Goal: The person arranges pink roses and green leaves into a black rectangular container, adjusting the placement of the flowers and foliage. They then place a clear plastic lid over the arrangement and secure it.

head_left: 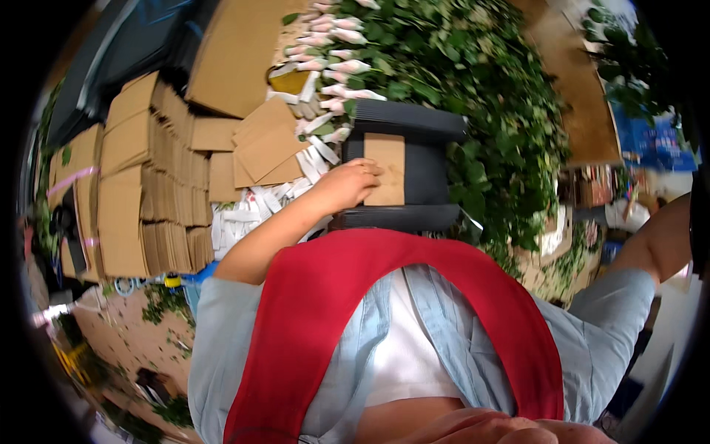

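My left hand (353, 185) lies with its fingers on a small brown cardboard piece (386, 169). The fingertips rest flat over the cardboard's left edge. That piece sits inside a black corrugated holder (429, 174), whose ridged sides stand up at the far and near ends. My right arm stretches off to the right, and its hand is beyond the picture's rim. Beyond the holder, several pale pink roses (344, 66), each wrapped in a white sleeve, lie in a row with their leafy stems (473, 89) spreading right.
Stacks of folded cardboard (155, 214) fill the left side. Loose cardboard sheets (270, 140) and white sleeves (255, 218) lie left of the holder. A glove (303, 108) lies beyond them. Dark sheets (118, 66) are piled far left. Fallen leaves (166, 303) litter the floor.
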`<action>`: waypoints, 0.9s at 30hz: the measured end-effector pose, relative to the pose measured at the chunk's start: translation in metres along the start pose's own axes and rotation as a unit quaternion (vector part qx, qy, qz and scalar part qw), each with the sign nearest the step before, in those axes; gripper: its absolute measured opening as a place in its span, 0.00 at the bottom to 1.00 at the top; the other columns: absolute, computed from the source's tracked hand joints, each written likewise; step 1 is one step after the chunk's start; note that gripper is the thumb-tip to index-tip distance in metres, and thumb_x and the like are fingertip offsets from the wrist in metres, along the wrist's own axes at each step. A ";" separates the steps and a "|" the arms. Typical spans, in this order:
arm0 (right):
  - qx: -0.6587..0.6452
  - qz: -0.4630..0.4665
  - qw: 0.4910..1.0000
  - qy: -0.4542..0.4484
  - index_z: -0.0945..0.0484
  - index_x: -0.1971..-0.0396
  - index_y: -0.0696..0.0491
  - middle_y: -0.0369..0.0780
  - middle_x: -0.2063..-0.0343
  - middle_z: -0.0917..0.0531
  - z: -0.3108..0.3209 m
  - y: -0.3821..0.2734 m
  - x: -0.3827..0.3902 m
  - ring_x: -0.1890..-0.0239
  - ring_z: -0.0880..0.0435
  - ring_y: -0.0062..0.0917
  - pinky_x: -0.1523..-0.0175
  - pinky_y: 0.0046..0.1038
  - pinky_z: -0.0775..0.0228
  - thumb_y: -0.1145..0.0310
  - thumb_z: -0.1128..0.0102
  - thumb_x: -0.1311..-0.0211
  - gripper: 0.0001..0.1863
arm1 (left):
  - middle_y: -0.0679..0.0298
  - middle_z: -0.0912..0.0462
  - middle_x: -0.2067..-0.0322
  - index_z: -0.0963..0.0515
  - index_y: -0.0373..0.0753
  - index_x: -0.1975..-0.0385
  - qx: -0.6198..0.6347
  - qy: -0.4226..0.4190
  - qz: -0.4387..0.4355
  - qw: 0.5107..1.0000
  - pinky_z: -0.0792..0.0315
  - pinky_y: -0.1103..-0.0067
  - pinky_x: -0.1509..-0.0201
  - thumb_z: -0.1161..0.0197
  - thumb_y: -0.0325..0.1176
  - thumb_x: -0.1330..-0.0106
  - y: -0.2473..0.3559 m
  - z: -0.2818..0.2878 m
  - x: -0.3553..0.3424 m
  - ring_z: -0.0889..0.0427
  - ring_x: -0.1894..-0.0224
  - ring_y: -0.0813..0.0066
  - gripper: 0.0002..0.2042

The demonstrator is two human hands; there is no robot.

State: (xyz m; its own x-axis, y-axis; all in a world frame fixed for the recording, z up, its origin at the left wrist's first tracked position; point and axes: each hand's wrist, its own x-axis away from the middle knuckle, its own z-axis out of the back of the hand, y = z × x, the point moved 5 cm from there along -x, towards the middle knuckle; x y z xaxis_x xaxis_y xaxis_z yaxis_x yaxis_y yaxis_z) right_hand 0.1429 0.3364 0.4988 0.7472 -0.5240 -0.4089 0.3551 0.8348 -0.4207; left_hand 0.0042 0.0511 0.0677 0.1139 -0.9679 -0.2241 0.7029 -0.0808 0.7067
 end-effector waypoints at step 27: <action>0.016 0.136 0.920 -0.368 0.22 0.72 0.53 0.49 0.74 0.19 -0.339 0.012 0.181 0.69 0.19 0.46 0.66 0.44 0.28 0.66 0.47 0.42 0.08 | 0.61 0.18 0.64 0.19 0.47 0.53 0.190 0.038 0.029 0.981 0.29 0.70 0.46 0.40 0.30 0.39 0.004 0.025 -0.005 0.22 0.55 0.61 0.14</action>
State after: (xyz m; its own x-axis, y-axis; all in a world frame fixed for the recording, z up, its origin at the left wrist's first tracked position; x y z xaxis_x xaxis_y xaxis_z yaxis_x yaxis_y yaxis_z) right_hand 0.0922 0.1945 0.1449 0.9845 -0.0482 0.1688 0.1062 0.9289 -0.3547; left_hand -0.0112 0.0501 0.0885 0.2078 -0.9543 -0.2146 0.3832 -0.1224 0.9155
